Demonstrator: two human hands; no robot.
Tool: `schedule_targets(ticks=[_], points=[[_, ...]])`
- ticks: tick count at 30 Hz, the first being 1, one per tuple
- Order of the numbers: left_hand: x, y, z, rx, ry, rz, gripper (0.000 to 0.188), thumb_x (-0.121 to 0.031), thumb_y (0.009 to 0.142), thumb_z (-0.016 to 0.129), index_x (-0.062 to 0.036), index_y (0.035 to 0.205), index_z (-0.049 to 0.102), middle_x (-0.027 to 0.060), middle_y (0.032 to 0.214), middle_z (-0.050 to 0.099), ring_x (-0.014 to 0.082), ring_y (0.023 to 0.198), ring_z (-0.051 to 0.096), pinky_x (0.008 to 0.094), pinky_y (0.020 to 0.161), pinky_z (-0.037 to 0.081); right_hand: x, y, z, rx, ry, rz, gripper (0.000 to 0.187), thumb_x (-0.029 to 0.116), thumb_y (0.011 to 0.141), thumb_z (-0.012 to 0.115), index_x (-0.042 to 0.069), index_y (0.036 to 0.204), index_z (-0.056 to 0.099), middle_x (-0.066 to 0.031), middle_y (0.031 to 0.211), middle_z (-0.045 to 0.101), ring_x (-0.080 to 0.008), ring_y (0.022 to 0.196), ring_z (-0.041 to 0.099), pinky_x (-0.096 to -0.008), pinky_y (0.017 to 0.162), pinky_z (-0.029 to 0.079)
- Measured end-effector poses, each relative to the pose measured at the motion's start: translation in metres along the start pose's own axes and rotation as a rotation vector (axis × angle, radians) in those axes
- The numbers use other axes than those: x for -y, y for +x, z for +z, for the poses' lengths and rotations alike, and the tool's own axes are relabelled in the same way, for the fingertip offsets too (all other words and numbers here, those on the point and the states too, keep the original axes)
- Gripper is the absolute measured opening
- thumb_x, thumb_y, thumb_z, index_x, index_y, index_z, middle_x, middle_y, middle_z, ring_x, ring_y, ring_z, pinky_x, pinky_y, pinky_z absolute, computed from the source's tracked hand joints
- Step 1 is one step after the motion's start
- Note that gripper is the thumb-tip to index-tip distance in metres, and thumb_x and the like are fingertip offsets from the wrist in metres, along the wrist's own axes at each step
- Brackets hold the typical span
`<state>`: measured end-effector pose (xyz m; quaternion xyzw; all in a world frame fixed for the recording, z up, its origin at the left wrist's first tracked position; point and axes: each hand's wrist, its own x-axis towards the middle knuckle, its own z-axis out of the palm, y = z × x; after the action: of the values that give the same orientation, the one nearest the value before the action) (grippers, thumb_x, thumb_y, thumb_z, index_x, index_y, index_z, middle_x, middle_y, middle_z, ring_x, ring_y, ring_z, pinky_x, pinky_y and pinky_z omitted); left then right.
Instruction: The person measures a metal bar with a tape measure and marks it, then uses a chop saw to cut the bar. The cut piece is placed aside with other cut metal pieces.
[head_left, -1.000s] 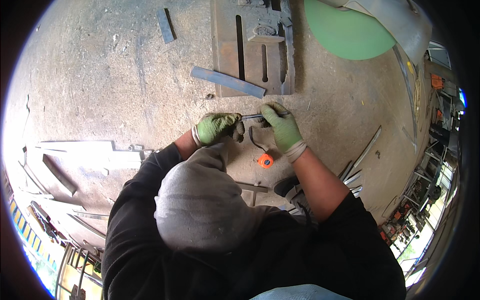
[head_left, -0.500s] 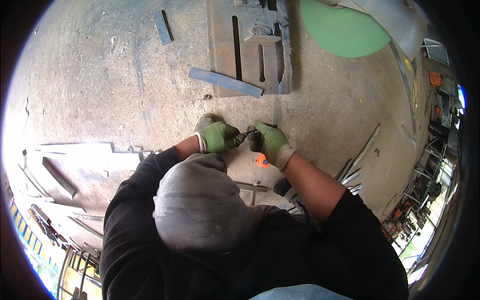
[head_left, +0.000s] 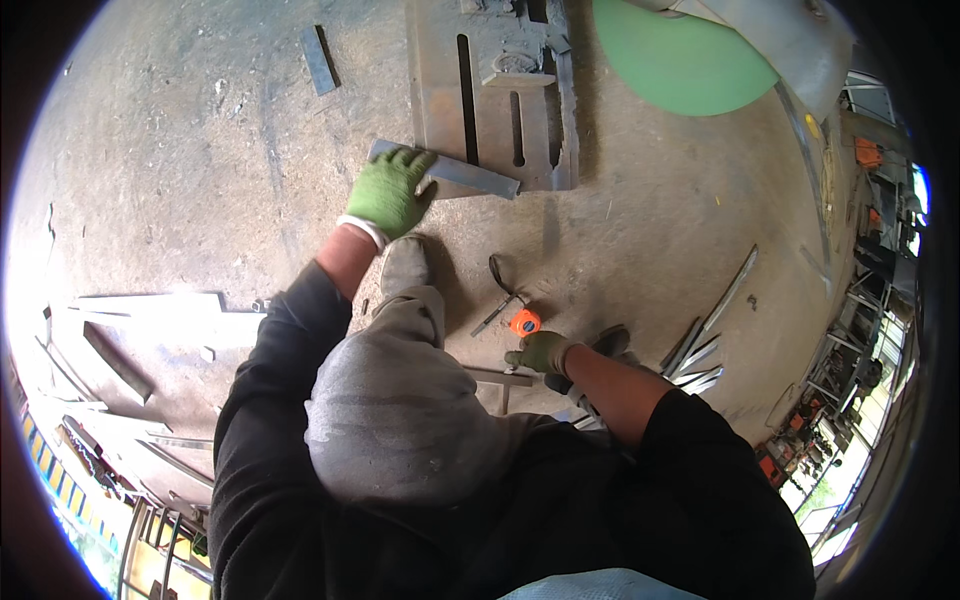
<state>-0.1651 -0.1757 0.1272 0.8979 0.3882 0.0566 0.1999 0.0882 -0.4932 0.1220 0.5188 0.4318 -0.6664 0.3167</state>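
My left hand (head_left: 388, 192), in a green glove, reaches over the left end of a flat steel bar (head_left: 475, 178). Its fingers curl across the bar, and the thumb lies along the near edge. Under the bar is a slotted steel plate (head_left: 440, 110). My right hand (head_left: 543, 353), gloved too, is low beside my right shoe, fingers drawn together at a T-shaped metal piece (head_left: 490, 376); what they hold is too small to tell. Just above that hand sits an orange tape measure (head_left: 525, 321). A dark pen-like tool (head_left: 492, 316) and a black loop (head_left: 496, 270) lie beside it.
A shorter steel strip (head_left: 320, 60) lies at the far left. A green round sheet (head_left: 685, 60) is at the far right. Metal offcuts (head_left: 715, 310) lie right of my feet, and bright steel lengths (head_left: 160, 305) at left. Racks of tools (head_left: 840, 370) line the right side.
My hands were together holding the dark pen-like tool; it now lies on the floor. The left hand moved forward onto the flat bar, and the right moved back toward the T-shaped piece.
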Motion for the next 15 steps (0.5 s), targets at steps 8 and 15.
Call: schedule_targets(ticks=[8,15], points=[[0.034,0.046,-0.007,0.369,0.238,-0.063,0.041,-0.03,0.092,0.074,-0.013,0.129,0.069,0.0127,0.121,0.071,0.035,0.116,0.067,0.0495,0.101,0.053,0.008,-0.048,-0.012,-0.126,0.183,0.059,0.064,0.064,0.1,0.054,0.01,0.126,0.073,-0.0148,0.133,0.072,-0.0322,0.13,0.064,-0.0367,0.113,0.046],[0.032,0.059,-0.018,0.431,0.212,-0.002,0.024,-0.034,0.095,0.069,-0.0156,0.107,0.078,0.012,0.108,0.075,0.0361,0.106,0.072,0.049,0.091,0.058,-0.005,-0.053,-0.008,-0.119,0.141,-0.075,0.061,0.06,0.098,0.059,0.015,0.139,0.066,-0.0149,0.147,0.064,-0.031,0.134,0.062,-0.0373,0.114,0.046]])
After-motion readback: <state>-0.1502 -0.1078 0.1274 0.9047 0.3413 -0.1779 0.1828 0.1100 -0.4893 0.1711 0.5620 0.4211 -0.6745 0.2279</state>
